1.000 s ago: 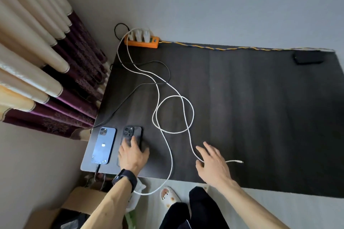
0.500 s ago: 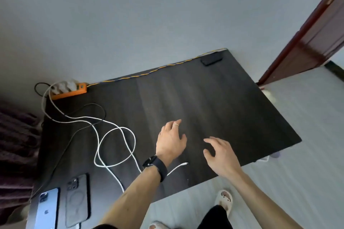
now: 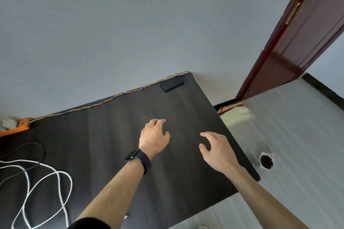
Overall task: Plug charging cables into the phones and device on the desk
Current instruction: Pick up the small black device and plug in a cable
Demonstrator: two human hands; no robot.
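Note:
A small black device (image 3: 172,84) lies at the far right corner of the dark desk (image 3: 115,132). My left hand (image 3: 154,135), with a watch on the wrist and a ring, hovers over the middle of the desk, fingers apart and empty. My right hand (image 3: 216,148) is beside it near the desk's right edge, also empty with fingers spread. Both hands are well short of the device. White charging cables (image 3: 42,189) loop at the lower left, beside a black cable (image 3: 35,147). The two phones are out of view.
An orange power strip (image 3: 15,126) with white plugs sits at the far left edge; a yellow-blue braided cord (image 3: 111,97) runs along the desk's back edge. A dark red door frame (image 3: 290,42) stands at right. A round white cup-like object (image 3: 266,161) is on the floor.
The view has swung right and up, so the phones have left the frame. My left hand has left the dark phone and both hands have moved right over the desk, toward the black device.

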